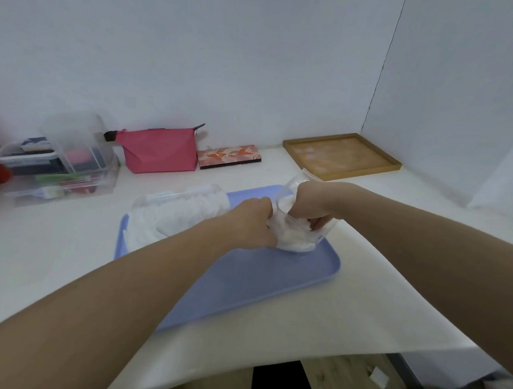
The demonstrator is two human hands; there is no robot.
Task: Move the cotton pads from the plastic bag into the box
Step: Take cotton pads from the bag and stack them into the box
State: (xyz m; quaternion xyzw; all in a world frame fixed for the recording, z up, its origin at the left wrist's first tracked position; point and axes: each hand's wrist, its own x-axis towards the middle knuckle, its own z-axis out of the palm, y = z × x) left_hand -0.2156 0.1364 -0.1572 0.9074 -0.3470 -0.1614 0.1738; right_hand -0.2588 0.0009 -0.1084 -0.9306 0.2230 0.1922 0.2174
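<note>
Surface (363,293): white, smooth, matte; backed by plain white wall panels meeting at a corner.

Tray (258,279): pale blue plastic, rectangular with rounded corners and a low raised rim, lying flat on the surface.

Plastic bag (184,210): clear, crinkled film with a strip closure along its top edge, lying on the far left part of the tray, bulging with white contents.

Cotton pads (291,237): soft, white, fibrous; a bunched clump sits at the mouth of the box, between both hands. More white padding shows through the bag film.

Box (297,194): clear, rigid plastic with rounded walls, tipped on the far right part of the tray; blurred, so its exact form cannot be told.

Left hand (255,221): fingers curled, gripping the clump of cotton pads at the box opening.

Right hand (312,207): fingers curled down over the box, fingertips pressed into the pads; it appears to grip the box wall.

Storage bin (63,162): clear, hard plastic, far left, holding dark and coloured items too blurred to name.

Pouch (161,152): pink fabric, trapezoid, zip-topped, standing against the wall.

Flat case (229,156): slim rectangle, orange floral print, dark edge, beside the pouch.

Wooden tray (342,158): square, tan, shallow-rimmed, in the far right corner.
</note>
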